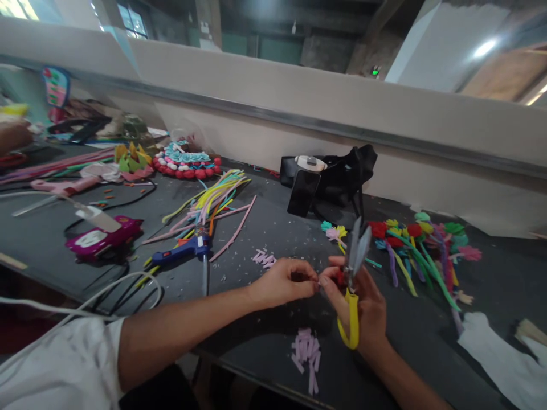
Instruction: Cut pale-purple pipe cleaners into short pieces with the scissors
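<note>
My left hand (288, 280) is closed in a pinch; its fingertips meet those of my right hand, and whatever tiny piece lies between them is too small to make out. Scissors with yellow handles (352, 322) rest in my right hand (370, 304), blades pointing up and slightly parted, while its thumb and a finger also pinch toward the left fingertips. Below the hands, near the table's front edge, lies a pile of short lilac strips (306, 346). Smaller lilac pieces (264, 258) are scattered just beyond my left hand.
Pipe-cleaner flowers (414, 230) lie at the right, near a white cloth (491, 353). A phone (303, 193) leans against a black bag (342, 171). Leftward are a blue glue gun (182, 250), bundled fuzzy stems (213, 196), a purple device (102, 236) and cables. Another person's hand (15, 136) shows far left.
</note>
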Action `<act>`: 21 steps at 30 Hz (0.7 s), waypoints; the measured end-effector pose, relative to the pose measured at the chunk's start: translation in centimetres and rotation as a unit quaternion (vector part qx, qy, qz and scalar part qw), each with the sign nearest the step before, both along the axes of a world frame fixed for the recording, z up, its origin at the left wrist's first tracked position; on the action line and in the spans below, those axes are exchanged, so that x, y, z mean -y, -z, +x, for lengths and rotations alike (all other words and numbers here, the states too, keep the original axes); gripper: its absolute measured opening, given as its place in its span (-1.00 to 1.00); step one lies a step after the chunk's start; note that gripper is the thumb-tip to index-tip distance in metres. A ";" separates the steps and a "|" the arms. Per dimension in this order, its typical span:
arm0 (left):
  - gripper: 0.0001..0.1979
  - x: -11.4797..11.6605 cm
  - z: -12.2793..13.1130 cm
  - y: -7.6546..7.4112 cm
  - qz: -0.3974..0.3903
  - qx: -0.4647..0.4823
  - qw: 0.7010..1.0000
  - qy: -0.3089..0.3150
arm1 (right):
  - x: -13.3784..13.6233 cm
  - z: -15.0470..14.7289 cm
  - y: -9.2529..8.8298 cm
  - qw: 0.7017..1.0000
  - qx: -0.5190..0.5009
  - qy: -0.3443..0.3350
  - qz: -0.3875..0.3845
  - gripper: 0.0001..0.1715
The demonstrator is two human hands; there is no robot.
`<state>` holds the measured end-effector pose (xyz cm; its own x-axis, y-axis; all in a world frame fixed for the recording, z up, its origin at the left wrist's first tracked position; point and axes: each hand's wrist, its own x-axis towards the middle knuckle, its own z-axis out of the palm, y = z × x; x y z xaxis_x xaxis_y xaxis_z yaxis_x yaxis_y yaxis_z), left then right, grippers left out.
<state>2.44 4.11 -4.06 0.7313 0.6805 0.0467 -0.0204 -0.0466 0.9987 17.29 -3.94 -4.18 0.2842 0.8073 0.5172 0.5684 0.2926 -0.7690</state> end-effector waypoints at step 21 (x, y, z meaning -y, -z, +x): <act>-0.86 -2.4 -0.1 -0.9 -0.243 0.272 0.919 -0.147 | -0.7 1.9 2.0 0.937 0.335 0.093 -0.033 -0.63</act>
